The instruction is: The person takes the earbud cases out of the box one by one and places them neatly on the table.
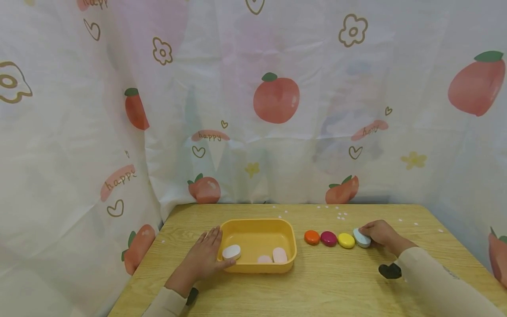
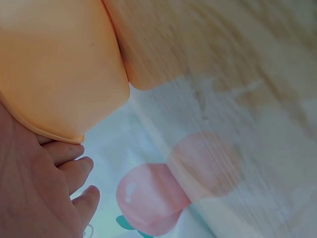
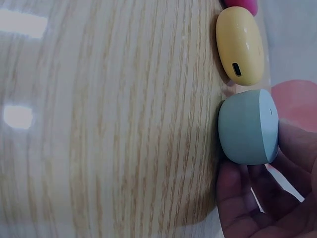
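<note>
While I followed the work from afar, the table (image 1: 332,288) carried a yellow tray (image 1: 255,267). The left hand (image 1: 203,256) lay with nearly straight fingers against the tray's left rim, grasping nothing. The right hand (image 1: 381,233) pinched the blue case (image 1: 362,239) between thumb and fingers, on the table just to the right of the yellow case (image 1: 346,241). I judged that good placing asked for a light pinch, a level base, and no push on the neighbour.

Curtained nook; fruit-print cloth (image 1: 285,163), table (image 1: 336,286)
</note>
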Motion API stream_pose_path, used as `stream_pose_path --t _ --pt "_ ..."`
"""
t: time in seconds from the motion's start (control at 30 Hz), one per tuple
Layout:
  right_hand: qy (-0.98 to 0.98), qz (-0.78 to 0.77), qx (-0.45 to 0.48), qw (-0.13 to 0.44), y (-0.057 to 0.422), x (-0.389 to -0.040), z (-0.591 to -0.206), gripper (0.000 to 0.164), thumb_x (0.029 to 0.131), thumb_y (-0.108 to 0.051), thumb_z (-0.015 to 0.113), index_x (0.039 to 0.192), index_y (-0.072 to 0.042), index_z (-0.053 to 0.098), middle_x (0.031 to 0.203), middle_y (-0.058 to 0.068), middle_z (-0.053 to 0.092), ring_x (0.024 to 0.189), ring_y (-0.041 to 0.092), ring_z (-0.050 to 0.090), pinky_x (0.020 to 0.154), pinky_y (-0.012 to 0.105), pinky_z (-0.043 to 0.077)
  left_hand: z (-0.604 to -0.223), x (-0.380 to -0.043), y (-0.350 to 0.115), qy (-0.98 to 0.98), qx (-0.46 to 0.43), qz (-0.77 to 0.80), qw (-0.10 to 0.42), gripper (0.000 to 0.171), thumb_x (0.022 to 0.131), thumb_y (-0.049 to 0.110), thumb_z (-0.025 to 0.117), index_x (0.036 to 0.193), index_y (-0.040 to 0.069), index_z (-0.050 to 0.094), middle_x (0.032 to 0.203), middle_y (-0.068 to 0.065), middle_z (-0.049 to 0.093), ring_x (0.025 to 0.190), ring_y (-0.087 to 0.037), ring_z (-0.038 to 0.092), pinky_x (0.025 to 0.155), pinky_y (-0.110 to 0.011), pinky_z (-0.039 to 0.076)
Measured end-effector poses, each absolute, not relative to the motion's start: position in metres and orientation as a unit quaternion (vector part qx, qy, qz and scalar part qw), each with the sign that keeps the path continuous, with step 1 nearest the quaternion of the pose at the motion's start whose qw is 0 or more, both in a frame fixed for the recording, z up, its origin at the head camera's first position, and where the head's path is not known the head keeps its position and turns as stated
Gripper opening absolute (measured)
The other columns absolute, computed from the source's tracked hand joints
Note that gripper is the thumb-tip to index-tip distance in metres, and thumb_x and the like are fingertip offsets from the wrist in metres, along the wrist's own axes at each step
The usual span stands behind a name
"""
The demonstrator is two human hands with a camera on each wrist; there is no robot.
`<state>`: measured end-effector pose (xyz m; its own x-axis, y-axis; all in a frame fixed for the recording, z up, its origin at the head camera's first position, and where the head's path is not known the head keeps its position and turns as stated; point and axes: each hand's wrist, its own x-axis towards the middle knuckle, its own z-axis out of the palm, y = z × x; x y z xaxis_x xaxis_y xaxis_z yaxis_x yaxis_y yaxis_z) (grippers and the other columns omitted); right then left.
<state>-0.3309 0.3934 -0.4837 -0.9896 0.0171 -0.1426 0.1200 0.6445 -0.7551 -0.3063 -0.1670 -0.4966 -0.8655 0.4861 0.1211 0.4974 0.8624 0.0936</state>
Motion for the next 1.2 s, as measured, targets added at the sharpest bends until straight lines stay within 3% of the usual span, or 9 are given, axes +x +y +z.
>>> stream_pose_path --t 0.37,1.2 --pt "0.92 -0.388 0.027 0.049 0.3903 -0.3308 -0.4833 0.036 0.099 -0.012 0.054 0.115 0.02 0.058 0.099 0.023 0.063 0.08 0.021 0.056 0.065 0.032 0.051 -0.4963 -0.3059 -0.1662 -0.963 -0.257 -0.061 0.048 0.104 0.088 0.077 0.039 0.151 -0.005 0.025 0.158 -0.017 0.02 0.145 -0.028 0.017 0.116 -0.048 0.012" --pt "0.919 -0.388 0.036 0.056 0.3943 -0.3317 -0.4783 0.039 0.099 -0.014 0.054 0.117 0.02 0.056 0.099 0.022 0.061 0.082 0.026 0.055 0.066 0.034 0.048 -0.4924 -0.3034 -0.1645 -0.966 -0.249 -0.058 0.041 0.104 0.088 0.077 0.039 0.151 -0.005 0.025 0.158 -0.018 0.021 0.145 -0.03 0.018 0.115 -0.05 0.012"
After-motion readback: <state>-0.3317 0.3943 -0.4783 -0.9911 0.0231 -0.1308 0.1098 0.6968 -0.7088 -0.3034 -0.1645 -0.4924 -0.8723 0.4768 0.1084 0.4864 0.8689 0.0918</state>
